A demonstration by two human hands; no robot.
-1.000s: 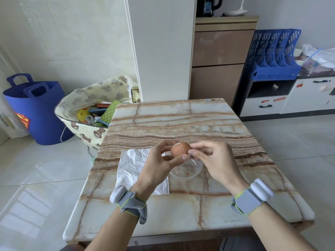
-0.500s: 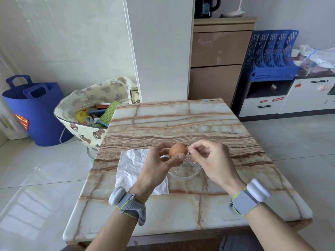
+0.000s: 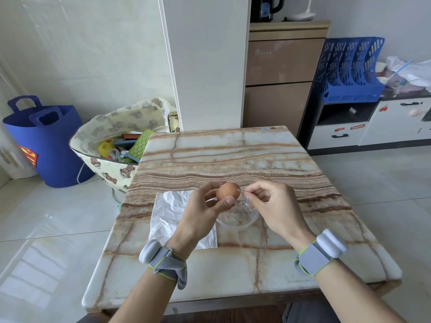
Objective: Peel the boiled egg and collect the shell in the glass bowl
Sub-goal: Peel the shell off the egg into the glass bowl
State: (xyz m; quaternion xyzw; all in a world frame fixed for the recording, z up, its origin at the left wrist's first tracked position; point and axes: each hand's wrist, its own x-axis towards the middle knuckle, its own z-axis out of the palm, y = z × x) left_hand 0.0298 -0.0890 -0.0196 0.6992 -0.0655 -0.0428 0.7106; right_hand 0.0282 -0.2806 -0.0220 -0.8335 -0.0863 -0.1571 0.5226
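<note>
Two hands meet above the glass bowl [image 3: 255,217]. We see the left hand [image 3: 200,210] gripping the brown egg [image 3: 228,191], its shell cracked, between thumb and curled fingers, over the bowl's 10 o'clock rim. The right hand [image 3: 272,206], at 3 o'clock of the egg and just apart from it, presses thumb and forefinger tips together; whether a chip lies between them we cannot tell. Shell flecks [image 3: 239,221] lie in the bowl. A crumpled white sheet [image 3: 168,210] lies just beside the bowl at 9 o'clock. Bowl and sheet sit well in from every edge of the surface [image 3: 233,155], whose marbled top runs on toward 12 o'clock.
</note>
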